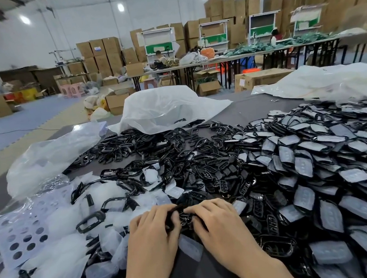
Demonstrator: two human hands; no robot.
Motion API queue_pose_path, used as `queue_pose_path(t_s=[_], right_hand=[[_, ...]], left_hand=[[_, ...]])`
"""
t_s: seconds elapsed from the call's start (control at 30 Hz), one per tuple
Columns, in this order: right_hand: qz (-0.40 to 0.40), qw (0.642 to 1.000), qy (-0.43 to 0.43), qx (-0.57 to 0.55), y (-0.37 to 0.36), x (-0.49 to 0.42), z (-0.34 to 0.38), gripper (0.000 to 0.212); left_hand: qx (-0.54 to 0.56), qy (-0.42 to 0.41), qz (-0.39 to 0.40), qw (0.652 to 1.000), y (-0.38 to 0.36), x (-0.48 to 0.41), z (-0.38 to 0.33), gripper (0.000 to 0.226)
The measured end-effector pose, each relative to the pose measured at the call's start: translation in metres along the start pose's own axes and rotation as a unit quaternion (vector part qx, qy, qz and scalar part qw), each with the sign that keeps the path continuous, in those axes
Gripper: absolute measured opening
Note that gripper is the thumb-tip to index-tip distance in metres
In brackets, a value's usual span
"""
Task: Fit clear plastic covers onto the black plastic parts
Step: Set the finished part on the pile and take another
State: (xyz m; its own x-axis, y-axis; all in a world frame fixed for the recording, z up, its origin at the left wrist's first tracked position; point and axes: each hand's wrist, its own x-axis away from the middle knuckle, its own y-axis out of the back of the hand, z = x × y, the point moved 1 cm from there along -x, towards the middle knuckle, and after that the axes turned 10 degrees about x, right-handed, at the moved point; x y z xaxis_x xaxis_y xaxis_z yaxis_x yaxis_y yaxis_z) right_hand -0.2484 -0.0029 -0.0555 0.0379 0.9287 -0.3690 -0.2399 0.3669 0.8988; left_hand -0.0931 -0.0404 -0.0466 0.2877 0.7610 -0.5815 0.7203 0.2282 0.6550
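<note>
Workshop hall with stacked cartons behind; in the foreground a grey table (251, 109) almost wholly buried in stock. Left hand (152, 229) and right hand (216, 220) meet at the near edge of the heap. The fingers of both are curled round a single black part (184, 218), held between them just above the pile. Whether a clear cover is already seated in it cannot be told, since the fingers hide the joint. One loose clear cover (191, 246) lies just under the hands; more lie heaped to the left (67, 224). Bare black frames (132, 145) spread across the middle, in front of an open plastic bag (162, 109). Pieces with covers fitted (321, 167) are banked on the right.

Likely faults from this position:
- Skewed seating. With the joint hidden under the fingertips, a cover pressed in crooked may catch on one edge only and later spring out.
- Over-pressing. Thin clear plastic probably creases or whitens if forced past a misaligned rim.
- Mixed stock. The fitted bank and the bare frames touch with no divider, so an unfinished piece dropped to the right would pass as done.
- Slippage. The heaps slope toward the near table edge, and a nudge of the wrists could send pieces off it.
</note>
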Motion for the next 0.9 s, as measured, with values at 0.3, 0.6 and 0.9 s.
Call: queue_pose_path(t_s=[0.3, 0.6, 0.9], right_hand=[[-0.08, 0.993, -0.075, -0.048, 0.008, -0.039, 0.003, 0.035], [0.118, 0.989, 0.039, 0.084, -0.02, -0.123, 0.029, 0.043], [-0.031, 0.989, -0.007, -0.146, -0.01, -0.08, 0.02, 0.014]], left_hand=[[0.24, 0.115, -0.063, 0.962, 0.011, -0.004, 0.0, 0.021], [0.361, 0.188, -0.126, 0.905, 0.014, -0.011, 0.002, 0.033], [0.376, 0.208, -0.139, 0.892, 0.015, -0.011, 0.006, 0.023]])
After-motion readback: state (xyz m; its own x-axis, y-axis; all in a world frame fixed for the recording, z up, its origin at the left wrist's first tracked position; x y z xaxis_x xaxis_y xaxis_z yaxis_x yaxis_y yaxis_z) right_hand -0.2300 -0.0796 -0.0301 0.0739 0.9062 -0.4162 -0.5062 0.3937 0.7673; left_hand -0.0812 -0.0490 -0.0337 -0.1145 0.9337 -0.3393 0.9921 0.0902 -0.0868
